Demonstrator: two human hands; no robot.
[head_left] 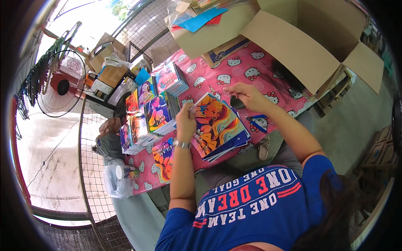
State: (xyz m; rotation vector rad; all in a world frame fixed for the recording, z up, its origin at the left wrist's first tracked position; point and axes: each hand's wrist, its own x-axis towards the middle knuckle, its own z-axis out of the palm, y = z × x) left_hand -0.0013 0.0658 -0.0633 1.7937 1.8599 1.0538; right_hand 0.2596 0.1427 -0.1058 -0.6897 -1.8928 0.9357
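Note:
A pile of colourful booklets [214,125] lies in front of me at the table's near edge, its top cover showing a figure with long, streaming hair. My left hand [186,122] is closed on the top booklet's left edge, a silver watch at the wrist. Beyond the pile's upper right corner, my right hand [248,98] pinches its fingertips together; whatever lies between them is too small to make out. A dark object [237,103] shows under that hand, partly hidden. Left of my left forearm lies another bright booklet [163,157].
Several stacks of booklets [157,112] fill the table's left side. A pink patterned tablecloth [234,62] covers the table. A large open carton [293,46] stands at the far right, blue and red sheets [204,20] at the back. A fan [63,87] stands left; a plastic bag [117,180] hangs nearer.

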